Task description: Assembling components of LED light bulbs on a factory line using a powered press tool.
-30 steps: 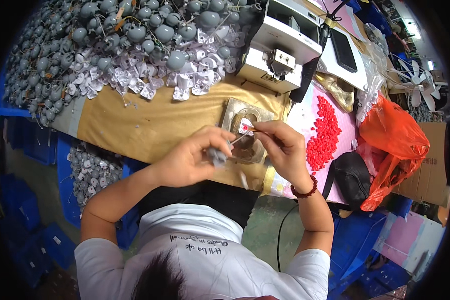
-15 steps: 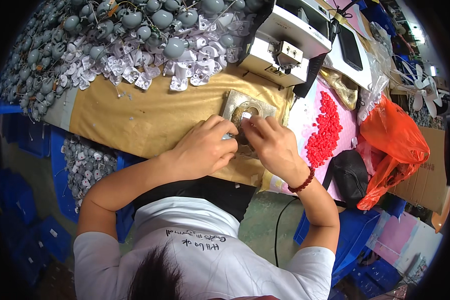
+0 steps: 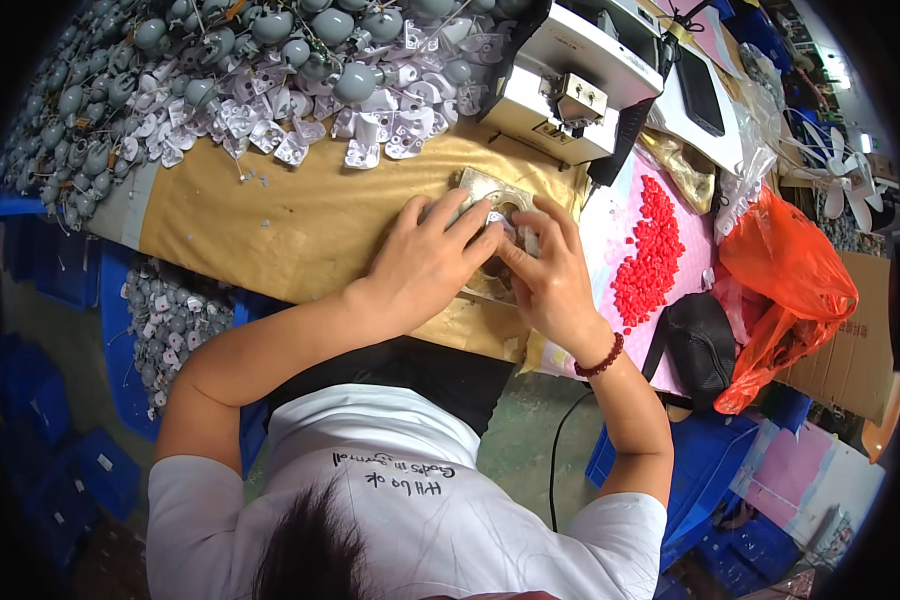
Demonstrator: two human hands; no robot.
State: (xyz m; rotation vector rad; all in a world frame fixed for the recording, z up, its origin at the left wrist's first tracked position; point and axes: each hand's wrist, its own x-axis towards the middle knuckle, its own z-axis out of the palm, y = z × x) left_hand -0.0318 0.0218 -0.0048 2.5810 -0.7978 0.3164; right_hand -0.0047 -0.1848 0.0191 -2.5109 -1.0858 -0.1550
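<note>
A square metal fixture point(image 3: 482, 183) with a round recess lies at the table's front, under both of my hands. My left hand point(image 3: 432, 255) comes in from the left, its thumb and index fingertips closed about a small white plastic part point(image 3: 497, 219) over the recess. Beside it, my right hand point(image 3: 555, 280) is bent inward, its thumb tip close to the same part. A pale bit shows between the right thumb and fingers, too small to make out. My fingers partly hide the recess.
Grey domed pieces with wires point(image 3: 355, 83) and white plastic brackets point(image 3: 362, 152) are heaped at the back left. A white machine point(image 3: 560, 105) stands behind the fixture. Small red pieces point(image 3: 650, 250), a black pouch point(image 3: 700, 350) and an orange plastic bag point(image 3: 785, 265) lie at right.
My left hand has turned and its fingers have stretched out toward the recess. My right hand has shifted slightly right, with its fingers parted more from the thumb.
</note>
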